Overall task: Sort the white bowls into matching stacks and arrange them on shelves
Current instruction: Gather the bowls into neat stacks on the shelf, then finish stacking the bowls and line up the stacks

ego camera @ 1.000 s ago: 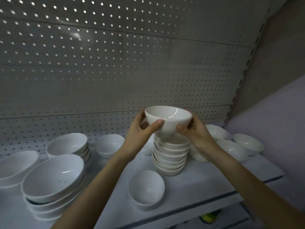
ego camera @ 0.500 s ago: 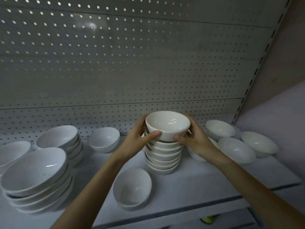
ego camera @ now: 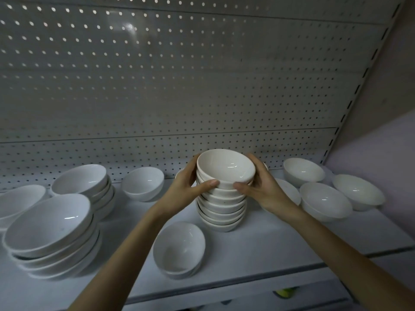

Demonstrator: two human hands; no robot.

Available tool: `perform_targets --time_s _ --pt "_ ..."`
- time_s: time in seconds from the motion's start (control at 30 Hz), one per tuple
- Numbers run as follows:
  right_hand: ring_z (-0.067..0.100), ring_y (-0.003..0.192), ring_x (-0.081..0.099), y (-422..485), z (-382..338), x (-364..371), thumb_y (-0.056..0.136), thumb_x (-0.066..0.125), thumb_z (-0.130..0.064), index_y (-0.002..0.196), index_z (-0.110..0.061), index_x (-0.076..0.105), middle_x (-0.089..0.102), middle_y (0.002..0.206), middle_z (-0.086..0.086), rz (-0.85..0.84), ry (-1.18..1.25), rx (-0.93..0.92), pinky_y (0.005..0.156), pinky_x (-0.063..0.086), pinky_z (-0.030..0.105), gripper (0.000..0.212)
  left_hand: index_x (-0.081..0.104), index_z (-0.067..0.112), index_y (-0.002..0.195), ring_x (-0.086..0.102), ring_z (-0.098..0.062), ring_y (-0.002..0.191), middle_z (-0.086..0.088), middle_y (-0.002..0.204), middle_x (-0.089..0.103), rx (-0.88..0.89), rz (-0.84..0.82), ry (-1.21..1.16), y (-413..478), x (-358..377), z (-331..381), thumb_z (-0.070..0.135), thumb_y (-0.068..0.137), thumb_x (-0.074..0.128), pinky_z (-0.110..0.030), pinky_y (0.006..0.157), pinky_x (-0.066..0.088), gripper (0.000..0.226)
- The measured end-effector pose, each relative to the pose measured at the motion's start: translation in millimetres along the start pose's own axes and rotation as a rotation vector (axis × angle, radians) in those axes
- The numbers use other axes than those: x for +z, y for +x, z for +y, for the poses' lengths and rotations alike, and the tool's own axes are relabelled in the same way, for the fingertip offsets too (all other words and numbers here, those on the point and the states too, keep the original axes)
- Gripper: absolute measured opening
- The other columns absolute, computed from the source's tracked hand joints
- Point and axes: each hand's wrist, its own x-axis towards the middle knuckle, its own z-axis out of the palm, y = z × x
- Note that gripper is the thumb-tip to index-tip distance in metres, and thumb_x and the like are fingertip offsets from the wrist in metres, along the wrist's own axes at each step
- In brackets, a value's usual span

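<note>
— While the left grip [ego camera: 188, 187] and the right grip [ego camera: 262, 187] both clasp the top bowl [ego camera: 225, 168], thumbs on its near wall and fingers curled round the back, where does it sit?

— On the stack of small bowls [ego camera: 221, 212], mid-shelf, tipped toward us. Whether it is fully nested I can't tell, because the thumbs cover the seam.

— How will it handle?

— My guess is glazed ceramic: stiff, light on its own, slick, and apt to chip if the rims knock. Opposite sides of the wall just under the rim, as now, looks the right hold. To shift the whole column I'd go low, at the bottom bowl, since the nested bowls could slide apart.

— And around it?

— A loose small bowl [ego camera: 179, 246] lies tilted near the front of the shelf [ego camera: 280, 239]. A stack of wide bowls [ego camera: 51, 232] stands at the left, with three shallow bowls [ego camera: 325, 200] at the right and the pegboard [ego camera: 179, 86] behind.

— Anything hidden?

— The fingertips behind the bowl are out of sight. The half-hidden bowl [ego camera: 289, 191] sits behind the right wrist, and another is cut off at the left edge. A yellow-green scrap [ego camera: 285, 292] under the shelf is too small to name.
</note>
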Motion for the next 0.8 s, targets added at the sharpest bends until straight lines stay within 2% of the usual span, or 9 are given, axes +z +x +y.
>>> perform_targets --time_s 0.1,0.23,0.37,0.43,0.53,0.6,0.67,0.73,0.8 --pt "0.000 0.112 0.054 -1.0 0.1 2.6 0.069 0.080 -0.032 0.127 -0.028 0.038 0.053 0.122 -0.012 0.009 0.021 0.014 0.091 0.046 0.020 0.072 0.040 0.026 0.135 0.054 -0.002 0.117 0.010 0.130 0.054 -0.002 -0.007 0.002 -3.4 -1.6 1.8 0.029 0.081 0.068 -0.020 0.097 0.046 0.060" --pt "-0.012 0.108 0.051 -9.5 -5.5 6.3 0.065 0.071 -0.027 0.136 -0.025 0.027 0.047 0.121 -0.023 0.060 0.061 0.055 0.091 0.045 0.015 0.083 0.039 0.032 0.130 0.049 0.018 0.110 0.021 0.125 0.050 0.015 0.001 -0.005 -10.8 0.0 7.4 0.023 0.087 0.062 -0.004 0.086 0.042 0.050" --pt "-0.020 0.105 0.050 -23.6 -16.2 7.0 0.079 0.064 -0.019 0.120 -0.037 0.037 0.048 0.119 -0.027 0.054 0.029 0.056 0.084 0.043 0.007 0.052 0.035 0.042 0.126 0.043 0.030 0.101 0.035 0.120 0.041 -0.001 -0.011 0.025 -21.7 -2.7 11.7 0.028 0.092 0.053 0.005 0.074 0.037 0.041" --pt "-0.016 0.114 0.046 -33.4 -22.5 7.1 0.081 0.061 -0.031 0.120 -0.043 0.038 0.049 0.121 -0.032 0.040 -0.036 0.062 0.092 0.042 0.010 0.047 0.030 0.039 0.137 0.043 0.021 0.109 0.033 0.128 0.037 -0.028 -0.037 0.055 -29.6 -6.9 12.4 0.039 0.090 0.052 0.002 0.079 0.037 0.052" --pt "-0.003 0.131 0.035 -48.0 -23.1 6.3 0.077 0.056 -0.055 0.136 -0.041 0.032 0.038 0.140 -0.026 0.047 -0.185 0.134 0.107 0.032 0.023 0.065 0.028 0.035 0.142 0.033 0.005 0.121 0.024 0.135 0.032 -0.051 -0.037 0.231 -43.2 -13.7 10.7 0.049 0.088 0.048 -0.015 0.096 0.030 0.060" --pt "0.004 0.135 0.028 -59.3 -22.6 6.2 0.074 0.049 -0.064 0.145 -0.028 0.025 0.030 0.147 -0.016 0.118 -0.381 0.193 0.111 0.024 0.027 0.083 0.031 0.030 0.143 0.034 0.000 0.124 0.015 0.142 0.035 -0.005 -0.013 0.458 -54.8 -15.6 7.6 0.053 0.089 0.046 -0.021 0.098 0.031 0.061" --pt "0.010 0.136 0.029 -72.6 -20.6 6.1 0.073 0.042 -0.070 0.145 -0.021 0.026 0.030 0.149 -0.008 0.184 -0.592 0.181 0.113 0.023 0.032 0.088 0.033 0.023 0.144 0.037 -0.013 0.133 0.005 0.150 0.034 0.025 0.014 0.704 -68.2 -14.5 3.8 0.067 0.088 0.036 -0.030 0.103 0.035 0.071" --pt "0.016 0.139 0.025 -89.3 -15.6 6.0 0.073 0.034 -0.074 0.145 -0.021 0.025 0.028 0.152 -0.002 0.201 -0.780 0.191 0.116 0.018 0.041 0.090 0.039 0.019 0.142 0.042 -0.022 0.132 -0.002 0.148 0.041 0.061 0.033 0.872 -81.4 -10.5 -0.9 0.071 0.083 0.021 -0.037 0.103 0.040 0.080" --pt "0.016 0.143 0.015 -107.8 -8.5 5.8 0.072 0.019 -0.083 0.147 -0.024 0.021 0.019 0.155 -0.003 0.209 -0.960 0.240 0.115 0.008 0.048 0.095 0.052 0.015 0.133 0.055 -0.026 0.121 -0.007 0.136 0.055 0.130 0.015 0.982 -93.9 -3.5 -7.4 0.063 0.086 0.024 -0.040 0.095 0.047 0.073"
